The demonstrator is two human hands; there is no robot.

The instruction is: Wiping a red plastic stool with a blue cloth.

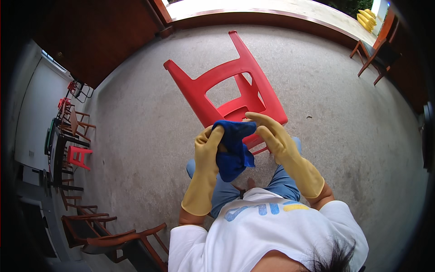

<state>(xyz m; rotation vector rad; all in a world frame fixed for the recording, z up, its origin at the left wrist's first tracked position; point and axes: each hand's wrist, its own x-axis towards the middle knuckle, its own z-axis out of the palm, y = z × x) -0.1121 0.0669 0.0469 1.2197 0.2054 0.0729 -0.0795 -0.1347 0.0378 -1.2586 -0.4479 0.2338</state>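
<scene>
Both my hands wear yellow rubber gloves. In my left hand [208,149] is a bunched blue cloth [232,163], pinched near its upper edge and hanging in folds. My right hand [277,142] is at the cloth's right corner with its fingers spread; whether they grip the corner is unclear. Just beyond the hands is a red plastic stool [268,91], tipped over with its legs pointing away from me. The cloth and gloves cover part of its near end. More red plastic [254,140] shows below the stool, between my knees, mostly hidden.
Grey speckled floor [326,142] surrounds me. Wooden chairs [125,241] stand at the lower left, with a dark table [59,156] and another red stool [79,156] farther along the left wall. At upper right is a wooden chair [373,61] by the doorway threshold [272,20].
</scene>
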